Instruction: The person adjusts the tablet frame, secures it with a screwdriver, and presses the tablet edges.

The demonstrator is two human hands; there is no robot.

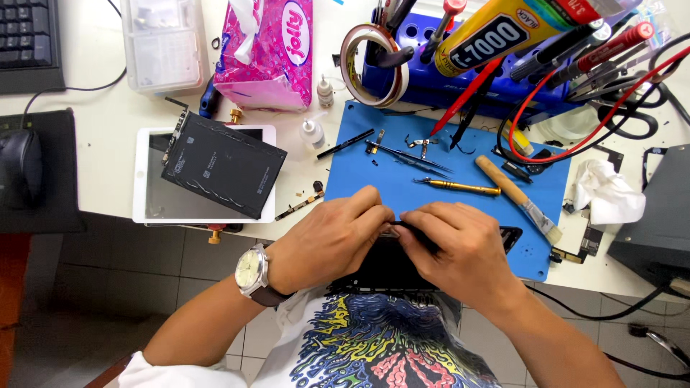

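Observation:
My left hand (332, 233), with a wristwatch on its wrist, and my right hand (460, 241) meet over a black flat device (392, 267) at the near edge of the blue work mat (402, 179). The fingertips of both hands pinch the device's top edge around a small part there. Most of the device is hidden under my hands. On the mat beyond lie black tweezers (413, 156), a gold-handled screwdriver (460, 188) and a wooden-handled brush (517, 197).
A white tablet (144, 187) with a black battery pack (219, 165) on it lies at left. Behind are a pink tissue pack (269, 57), a clear plastic box (162, 43), a tape roll (370, 65), a blue tool holder (431, 82) with pens and a glue tube, red wires, and a crumpled tissue (607, 190).

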